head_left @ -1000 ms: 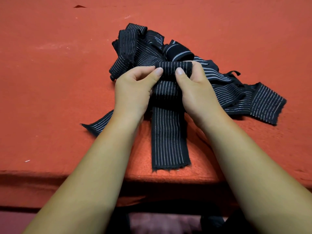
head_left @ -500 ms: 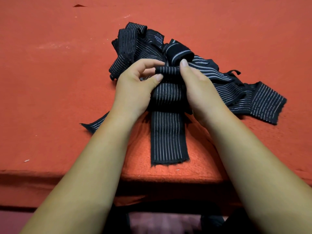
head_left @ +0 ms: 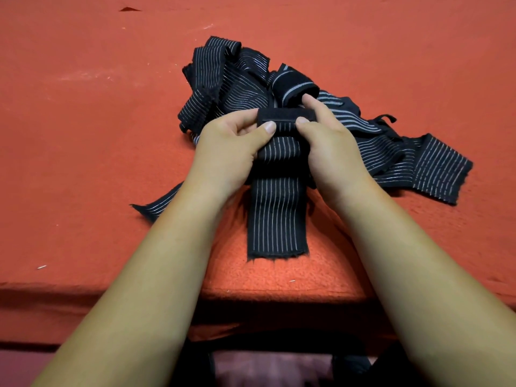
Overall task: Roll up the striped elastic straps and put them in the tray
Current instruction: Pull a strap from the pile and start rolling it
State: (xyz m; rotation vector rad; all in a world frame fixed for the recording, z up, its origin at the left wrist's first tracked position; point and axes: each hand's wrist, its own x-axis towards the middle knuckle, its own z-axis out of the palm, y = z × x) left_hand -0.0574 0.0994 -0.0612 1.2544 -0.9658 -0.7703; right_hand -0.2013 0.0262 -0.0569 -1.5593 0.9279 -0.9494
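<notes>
the left hand [head_left: 227,152] and right hand [head_left: 333,152] both have their fingers [head_left: 265,127] curled round the rolled end of one striped strap [head_left: 276,219], thumbs on top. its loose tail runs flat from beneath the fingers to the bench [head_left: 83,141] edge. the tangled pile of straps [head_left: 223,85] lies just beyond the fingers.

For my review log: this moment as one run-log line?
phase: rolling | left hand: pinches strap roll | right hand: pinches strap roll | tail: flat on table | pile of straps: behind hands | tray: unseen
</notes>
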